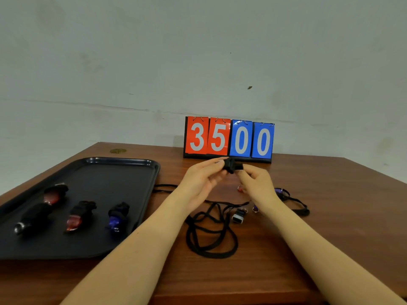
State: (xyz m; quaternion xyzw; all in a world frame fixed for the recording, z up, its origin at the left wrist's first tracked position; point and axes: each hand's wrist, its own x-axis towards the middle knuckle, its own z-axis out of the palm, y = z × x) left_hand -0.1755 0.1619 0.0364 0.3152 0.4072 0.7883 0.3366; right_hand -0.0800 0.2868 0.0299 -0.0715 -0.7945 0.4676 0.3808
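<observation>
The left hand [202, 179] and right hand [256, 183] each pinch one end of a black whistle [233, 167], raised above the table [330, 194], probably to wind its cord tight so it can join the wrapped whistles [81, 214] on the tray [123, 160].

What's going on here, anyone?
A person holds a small black cord-wrapped bundle above the table, pinched between left hand and right hand. It is probably a whistle wound in its lanyard. Four similar wrapped whistles already lie on the black tray to the left. Below the hands, a loose black lanyard with a silver-and-black whistle and a purple whistle lie unwrapped. The flip scoreboard reads 3500.
</observation>
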